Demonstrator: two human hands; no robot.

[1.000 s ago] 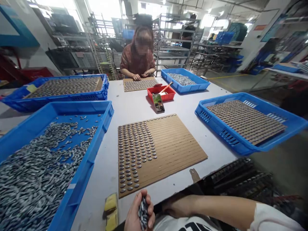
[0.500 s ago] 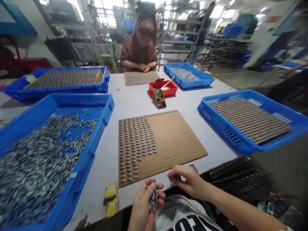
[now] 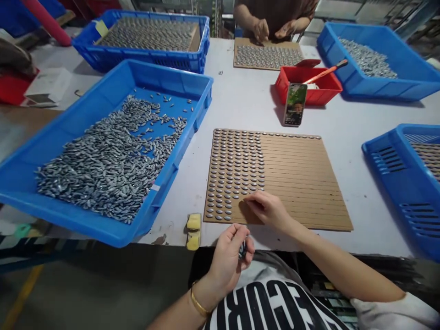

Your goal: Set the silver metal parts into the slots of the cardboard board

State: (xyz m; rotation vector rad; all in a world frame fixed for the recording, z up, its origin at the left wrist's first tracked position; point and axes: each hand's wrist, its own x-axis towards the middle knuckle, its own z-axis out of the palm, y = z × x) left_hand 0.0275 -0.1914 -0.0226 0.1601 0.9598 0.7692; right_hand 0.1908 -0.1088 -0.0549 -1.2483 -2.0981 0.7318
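Observation:
My left hand (image 3: 228, 252) is curled around a small bunch of grey metal pieces (image 3: 242, 250), just off the table's front edge. Over the lower part of a ridged cardboard sheet (image 3: 302, 183), my right hand (image 3: 270, 210) is closed in a pinch, fingertips down by the ends of the rows. Whatever those fingertips hold is hidden. Oval metal pieces (image 3: 237, 160) lie in rows on the sheet's left side, and one line of them runs along its top edge. To the left, a blue tray (image 3: 185, 82) contains a heap of loose metal pieces (image 3: 106, 165).
Yellow blocks (image 3: 193, 231) lie at the table's front edge. A phone (image 3: 294, 104) leans on a red box (image 3: 321, 95). Blue crates (image 3: 388, 160) stand right and at the back. Across the table, a co-worker's hands (image 3: 261, 30) are over another filled sheet (image 3: 268, 55).
My right hand has moved from the sheet's front edge onto the cardboard, at the row ends. My left hand still holds its metal pieces. The camera view has tilted down and turned left.

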